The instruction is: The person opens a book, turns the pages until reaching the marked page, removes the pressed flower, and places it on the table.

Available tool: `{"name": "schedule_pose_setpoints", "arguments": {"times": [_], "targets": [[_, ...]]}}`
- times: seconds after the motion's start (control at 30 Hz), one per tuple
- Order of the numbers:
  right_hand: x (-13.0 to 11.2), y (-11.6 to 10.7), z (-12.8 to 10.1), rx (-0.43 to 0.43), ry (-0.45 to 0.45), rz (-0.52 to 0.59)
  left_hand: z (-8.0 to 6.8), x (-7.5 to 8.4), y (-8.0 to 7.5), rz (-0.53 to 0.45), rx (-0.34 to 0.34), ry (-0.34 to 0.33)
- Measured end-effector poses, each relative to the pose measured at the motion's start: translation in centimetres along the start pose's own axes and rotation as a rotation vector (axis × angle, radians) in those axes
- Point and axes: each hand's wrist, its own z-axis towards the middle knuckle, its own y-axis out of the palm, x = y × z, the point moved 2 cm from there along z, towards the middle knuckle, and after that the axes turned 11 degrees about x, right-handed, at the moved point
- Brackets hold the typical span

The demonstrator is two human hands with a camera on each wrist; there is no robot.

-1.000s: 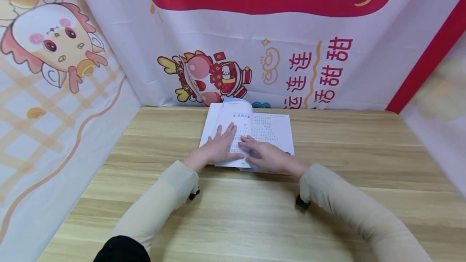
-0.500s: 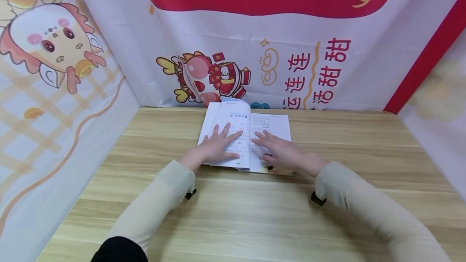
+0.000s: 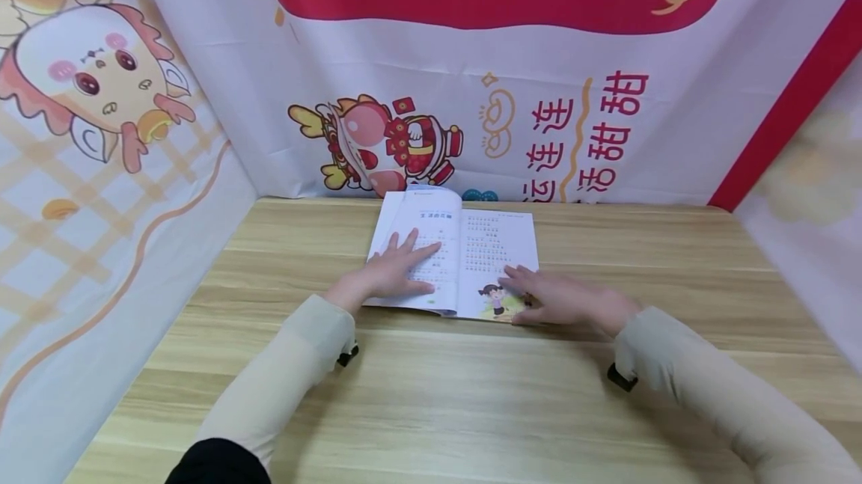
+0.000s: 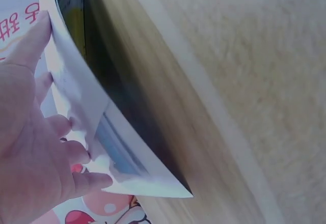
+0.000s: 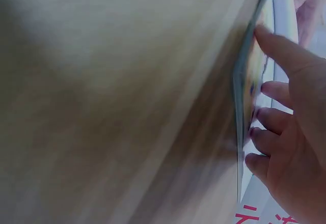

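An open book (image 3: 481, 244) lies near the table's back edge, its left pages curving up a little at the spine. My left hand (image 3: 387, 274) rests spread on the left page (image 3: 431, 218), fingers straight. In the left wrist view those fingers lie along the white page (image 4: 84, 89), whose corner juts out over the wood. My right hand (image 3: 559, 298) is over the lower right corner of the right page, beside a printed girl (image 3: 496, 297). Its extended fingers reach onto the page in the right wrist view, with the thumb (image 5: 277, 46) near the lower edge.
The wooden table (image 3: 431, 394) extends in front of the book and to both sides. Behind it hangs a white and red printed cloth (image 3: 404, 43), and another patterned cloth (image 3: 195, 207) borders the left side.
My right hand has slid rightward from the spine across the right page to its lower corner, uncovering the text and drawing. My left hand has shifted slightly left, still on the left page.
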Motion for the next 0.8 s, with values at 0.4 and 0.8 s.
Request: {"name": "schedule_pose_setpoints", "arguments": {"times": [0.4,0.8], "targets": [[0.4,-0.2,-1.0,-0.033,-0.029,0.012,0.0,-1.3,-0.2,-0.100,-0.048,-0.034],[0.2,-1.2,-1.2,-0.066,-0.072,-0.015,0.0,-1.4,-0.2,-0.128,-0.048,-0.052]]}}
